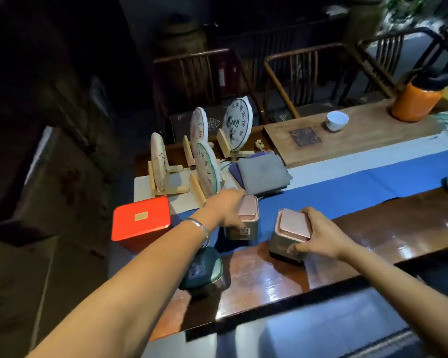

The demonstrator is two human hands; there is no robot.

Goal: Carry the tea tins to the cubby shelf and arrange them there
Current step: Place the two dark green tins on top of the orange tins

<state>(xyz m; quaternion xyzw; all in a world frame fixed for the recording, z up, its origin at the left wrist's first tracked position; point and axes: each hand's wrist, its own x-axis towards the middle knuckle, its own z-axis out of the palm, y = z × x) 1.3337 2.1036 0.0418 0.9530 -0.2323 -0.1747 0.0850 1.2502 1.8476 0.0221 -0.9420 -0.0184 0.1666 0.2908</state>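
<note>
From the head view, the left hand is closed around the side of one pink-lidded tea tin, which stands on the blue runner. The right hand is clamped on a second pink-lidded tin, thumb on its near face and fingers over the far edge of the lid. That tin sits on the glossy counter.

Just left of the left hand sits a red tin; under that wrist, a dark green tin.

To lift well, I would say each grip should sit low on the tin's body, not the lid, which may slip off. Rise straight up, clear of the propped tea cakes beyond the left hand. The cubby shelf is out of sight.
</note>
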